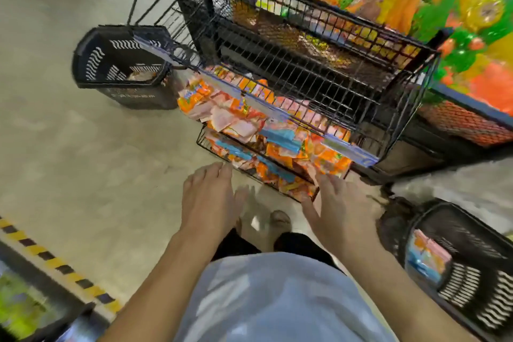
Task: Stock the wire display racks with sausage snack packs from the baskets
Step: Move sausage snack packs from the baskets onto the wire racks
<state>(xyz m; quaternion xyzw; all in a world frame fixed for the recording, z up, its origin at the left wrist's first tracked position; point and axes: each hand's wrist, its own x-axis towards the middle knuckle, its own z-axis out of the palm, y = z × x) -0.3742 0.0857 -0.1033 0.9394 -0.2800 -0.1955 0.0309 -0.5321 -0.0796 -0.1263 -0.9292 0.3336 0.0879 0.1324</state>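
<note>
Fingers [324, 183] of right hand [338, 211] spread flat, tips at orange-and-pink foil sausage snack packs [241, 116] heaped in near tier of black wire display rack [291, 64]. Left hand [206, 197] straight-fingered, empty, just left. More packs in black slotted plastic basket [477, 286], near right. Packs likely light, soft, slippery; pinch by flat sealed edge.

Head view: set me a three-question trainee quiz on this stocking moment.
1. True or false: the left hand holds a pack.
2. The right hand touches packs on which tier of the wire rack? A top, B lowest.
3. Fill in: the basket beside the right hand is coloured ____.
Key: 1 false; 2 B; 3 black.
</note>
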